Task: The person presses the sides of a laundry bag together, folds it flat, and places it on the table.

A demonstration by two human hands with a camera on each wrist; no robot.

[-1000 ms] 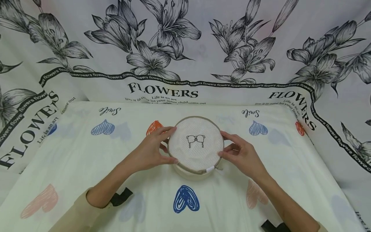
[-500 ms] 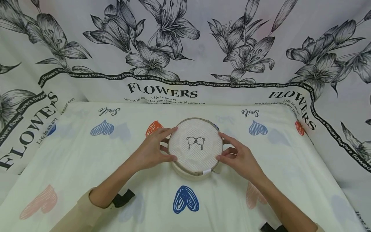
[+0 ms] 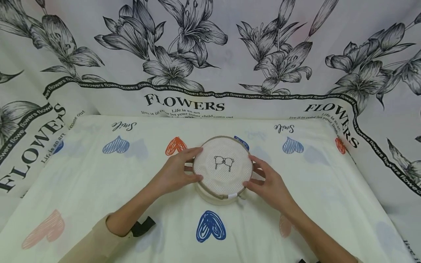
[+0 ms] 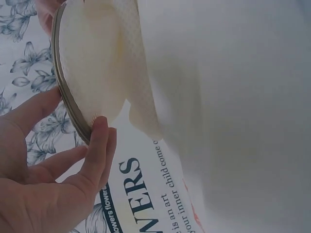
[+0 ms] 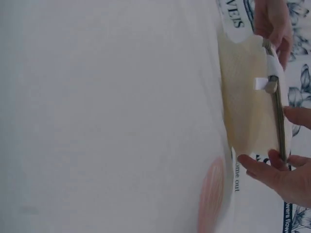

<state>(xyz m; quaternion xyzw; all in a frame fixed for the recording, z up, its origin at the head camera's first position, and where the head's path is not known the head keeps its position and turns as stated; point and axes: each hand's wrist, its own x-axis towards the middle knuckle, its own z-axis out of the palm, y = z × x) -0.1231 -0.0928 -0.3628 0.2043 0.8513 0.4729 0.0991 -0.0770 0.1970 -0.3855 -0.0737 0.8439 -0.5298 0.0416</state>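
A round embroidery hoop (image 3: pixel 223 182) holds white mesh cloth with a dark outline design (image 3: pixel 224 162) stitched near its middle. My left hand (image 3: pixel 177 170) grips the left rim, its thumb on the near side and fingertips behind the cloth. On the opposite rim, my right hand (image 3: pixel 271 188) pinches with thumb and fingers. A white tag (image 3: pixel 232 196) and a small screw fitting sit at the rim's near edge. Loose cloth (image 4: pixel 138 73) hangs beneath the hoop in the left wrist view. The hoop is held above the table, tilted toward me.
A pale cloth with printed hearts covers the table (image 3: pixel 171 226). Behind it hangs a white curtain (image 3: pixel 230 65) with black flower drawings and lettering. Black straps (image 3: pixel 143 226) show by the forearms.
The hoop has come slightly nearer to me and turned a little clockwise, its tag shifting left. A blue printed heart now shows past its far edge. Both hands keep their hold.
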